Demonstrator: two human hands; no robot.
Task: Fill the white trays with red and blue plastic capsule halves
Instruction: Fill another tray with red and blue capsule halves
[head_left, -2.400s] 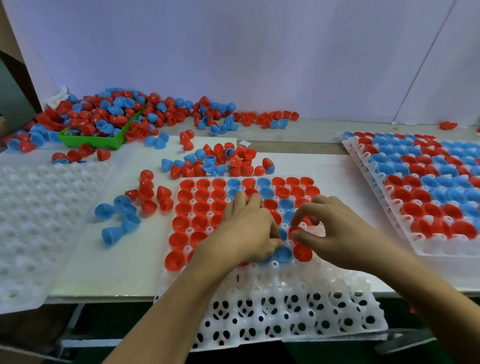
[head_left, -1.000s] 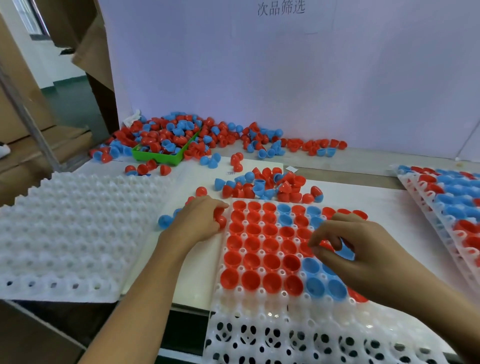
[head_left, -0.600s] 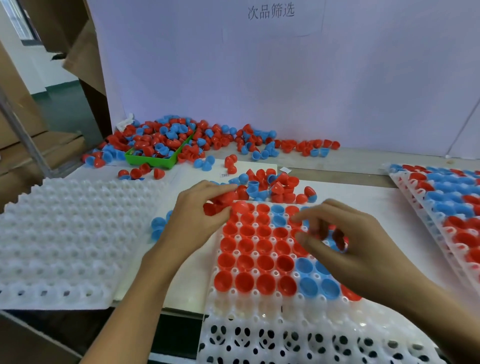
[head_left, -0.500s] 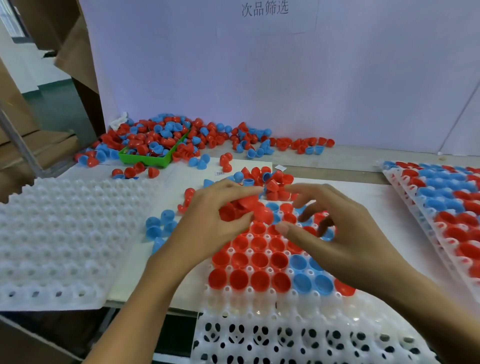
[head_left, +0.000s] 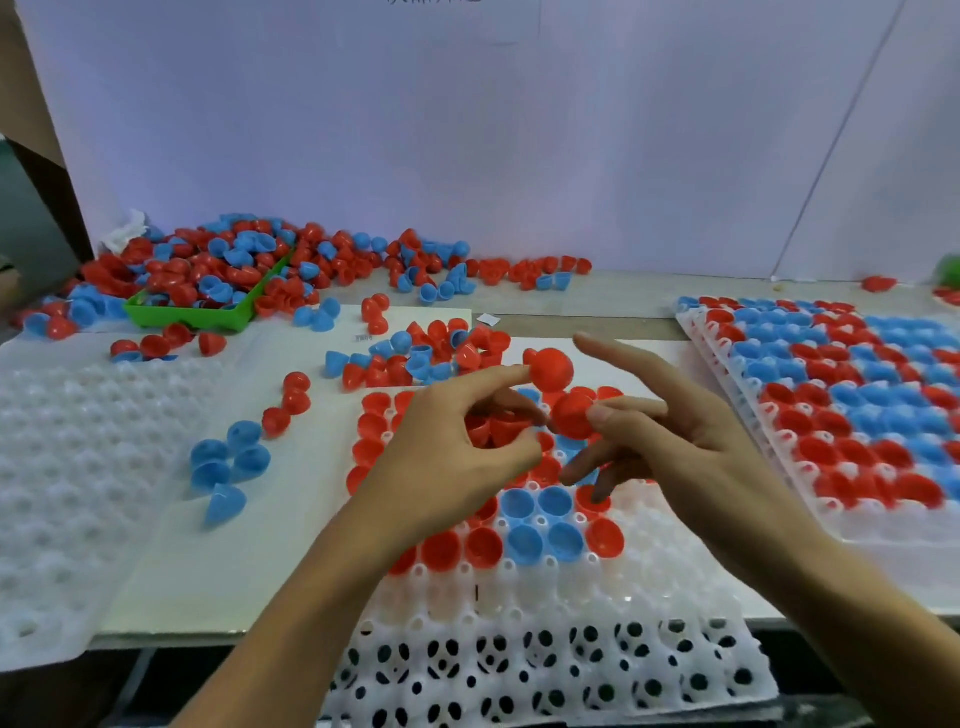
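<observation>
Left hand (head_left: 447, 457) cups red halves (head_left: 493, 428); right hand (head_left: 670, 441) pinches red half (head_left: 571, 415), dome toward camera.

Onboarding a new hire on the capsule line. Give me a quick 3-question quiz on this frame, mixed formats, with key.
1. True or false: the near rows of the centre tray hold no capsule halves.
2. Which colour are the halves gripped in the left hand? A red, B blue, C both.
3. Fill in: the loose blue halves left of the centre tray lie on the ____ board.

Key
1. True: the nearest filled row runs red and blue, and the white cups below it are bare.
2. A: red halves show inside the curled fingers; the right hand pinches another red half.
3. White.
</observation>
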